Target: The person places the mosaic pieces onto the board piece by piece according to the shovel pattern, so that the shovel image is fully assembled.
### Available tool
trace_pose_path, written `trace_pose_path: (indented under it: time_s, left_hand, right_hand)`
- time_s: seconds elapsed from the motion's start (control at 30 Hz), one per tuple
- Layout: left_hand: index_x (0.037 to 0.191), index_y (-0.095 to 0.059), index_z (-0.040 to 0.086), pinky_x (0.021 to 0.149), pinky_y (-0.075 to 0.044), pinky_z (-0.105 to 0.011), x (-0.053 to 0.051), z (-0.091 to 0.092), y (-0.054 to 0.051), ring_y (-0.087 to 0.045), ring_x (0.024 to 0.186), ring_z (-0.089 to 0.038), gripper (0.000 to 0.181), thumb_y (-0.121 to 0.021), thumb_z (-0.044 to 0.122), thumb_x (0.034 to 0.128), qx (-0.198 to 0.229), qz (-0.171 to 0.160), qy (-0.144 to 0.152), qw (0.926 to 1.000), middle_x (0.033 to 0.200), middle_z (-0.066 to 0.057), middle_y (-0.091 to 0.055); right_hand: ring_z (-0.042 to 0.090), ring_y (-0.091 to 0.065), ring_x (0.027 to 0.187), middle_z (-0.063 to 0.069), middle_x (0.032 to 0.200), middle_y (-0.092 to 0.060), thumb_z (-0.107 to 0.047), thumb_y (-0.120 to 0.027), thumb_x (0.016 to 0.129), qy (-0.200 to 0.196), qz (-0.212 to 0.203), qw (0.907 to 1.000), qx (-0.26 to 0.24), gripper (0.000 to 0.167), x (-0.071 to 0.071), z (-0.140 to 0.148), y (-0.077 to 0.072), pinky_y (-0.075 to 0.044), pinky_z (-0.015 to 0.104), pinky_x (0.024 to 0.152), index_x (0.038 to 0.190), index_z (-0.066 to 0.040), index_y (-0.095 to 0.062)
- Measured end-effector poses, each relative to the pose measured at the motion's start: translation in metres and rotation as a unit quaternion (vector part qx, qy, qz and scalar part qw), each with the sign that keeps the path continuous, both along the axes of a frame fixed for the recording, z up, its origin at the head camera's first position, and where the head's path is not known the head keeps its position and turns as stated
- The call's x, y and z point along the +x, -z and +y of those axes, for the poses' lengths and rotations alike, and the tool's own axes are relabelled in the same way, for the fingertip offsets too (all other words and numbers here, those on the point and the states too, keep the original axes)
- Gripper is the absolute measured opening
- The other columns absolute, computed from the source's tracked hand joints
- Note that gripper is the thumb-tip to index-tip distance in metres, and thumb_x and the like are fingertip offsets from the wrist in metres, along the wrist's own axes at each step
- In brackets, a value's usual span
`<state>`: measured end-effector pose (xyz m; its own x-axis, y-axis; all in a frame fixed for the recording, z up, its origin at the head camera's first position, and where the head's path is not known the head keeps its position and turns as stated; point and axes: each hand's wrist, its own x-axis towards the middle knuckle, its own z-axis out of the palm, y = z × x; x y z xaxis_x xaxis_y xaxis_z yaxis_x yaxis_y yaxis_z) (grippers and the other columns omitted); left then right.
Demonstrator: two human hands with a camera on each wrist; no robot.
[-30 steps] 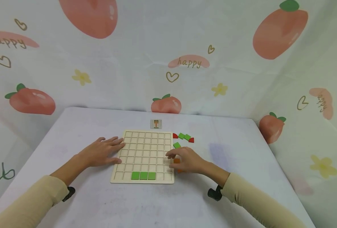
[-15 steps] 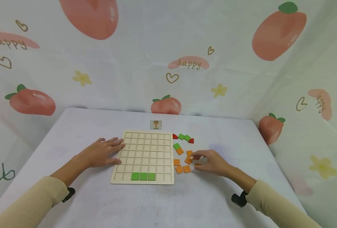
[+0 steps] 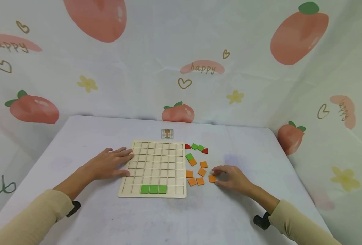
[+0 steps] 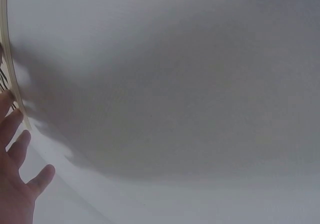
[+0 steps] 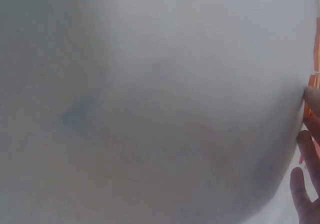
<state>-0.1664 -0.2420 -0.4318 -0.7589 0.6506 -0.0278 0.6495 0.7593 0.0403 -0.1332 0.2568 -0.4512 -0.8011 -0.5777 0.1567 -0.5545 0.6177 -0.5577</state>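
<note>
My left hand (image 3: 105, 165) rests with spread fingers on the left edge of a pale wooden grid board (image 3: 153, 165). Three green square tiles (image 3: 153, 189) lie side by side in the board's bottom row. To the right of the board, the thumb and index finger of my right hand (image 3: 234, 178) are at an orange square tile (image 3: 212, 178), pinching it at its edges close to the table. Several other orange tiles (image 3: 200, 181) lie loose between that hand and the board. In the right wrist view, fingers (image 5: 309, 151) and bits of orange show only at the right edge.
Green tiles (image 3: 194, 146) and two red quarter-round tiles (image 3: 205, 151) lie by the board's upper right corner. One more green tile (image 3: 189, 157) sits below them. A small picture card (image 3: 167, 133) lies behind the board on the white table (image 3: 156, 221).
My right hand has drawn back rightward from the board's edge, uncovering the orange tiles. One orange tile now shows at its fingertips, right of the others. The left hand stays put.
</note>
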Motion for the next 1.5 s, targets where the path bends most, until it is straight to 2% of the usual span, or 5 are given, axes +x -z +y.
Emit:
trace_pose_path:
  time_s: [0.57,0.73,0.9,1.07,1.5]
  left_hand:
    - [0.143,-0.055,0.008,0.099,-0.039,-0.064,0.001,0.002,-0.002,-0.044,0.137,-0.038,0.071,-0.06,0.058,0.092,0.004,-0.011,-0.007,0.9999,0.149,-0.013,-0.049]
    - [0.143,-0.055,0.008,0.098,-0.04,-0.064,0.001,0.001,-0.002,-0.044,0.137,-0.039,0.071,-0.06,0.058,0.0919,0.002,-0.005,-0.004,1.0,0.149,-0.013,-0.05]
    - [0.142,-0.055,0.008,0.098,-0.04,-0.063,0.0,0.0,-0.002,-0.043,0.138,-0.038,0.071,-0.06,0.058,0.0919,0.001,-0.002,-0.001,1.0,0.149,-0.012,-0.049]
    - [0.142,-0.055,0.007,0.098,-0.04,-0.063,0.001,0.001,-0.003,-0.043,0.137,-0.039,0.071,-0.06,0.057,0.0921,0.005,-0.005,0.001,1.0,0.148,-0.013,-0.05]
    - [0.142,-0.056,0.007,0.097,-0.041,-0.063,0.001,0.003,-0.006,-0.045,0.136,-0.039,0.07,-0.062,0.055,0.0918,0.005,-0.004,0.003,1.0,0.147,-0.013,-0.051]
  right_hand:
    - [0.015,-0.067,0.09,0.001,0.103,-0.074,-0.009,-0.083,0.08,-0.013,0.035,0.9991,-0.019,0.042,-0.013,-0.02,-0.008,-0.056,0.04,0.081,0.119,-0.002,-0.068]
    - [0.017,-0.066,0.09,0.001,0.102,-0.074,-0.01,-0.082,0.082,-0.021,0.026,0.9992,-0.024,0.04,-0.018,-0.04,-0.01,-0.056,0.039,0.08,0.119,-0.002,-0.069]
    - [0.016,-0.066,0.09,0.0,0.103,-0.073,-0.013,-0.08,0.085,-0.033,-0.004,0.9993,-0.018,0.037,-0.021,-0.065,-0.011,-0.056,0.032,0.082,0.118,-0.002,-0.069]
    - [0.016,-0.066,0.09,0.001,0.103,-0.073,-0.014,-0.08,0.085,-0.066,0.004,0.9977,-0.015,0.036,-0.02,-0.09,-0.01,-0.054,0.029,0.077,0.117,-0.003,-0.069]
    - [0.011,-0.063,0.097,-0.002,0.107,-0.072,-0.015,-0.077,0.088,-0.109,-0.017,0.9938,-0.008,0.037,-0.022,-0.15,-0.016,-0.049,0.026,0.09,0.123,-0.007,-0.068]
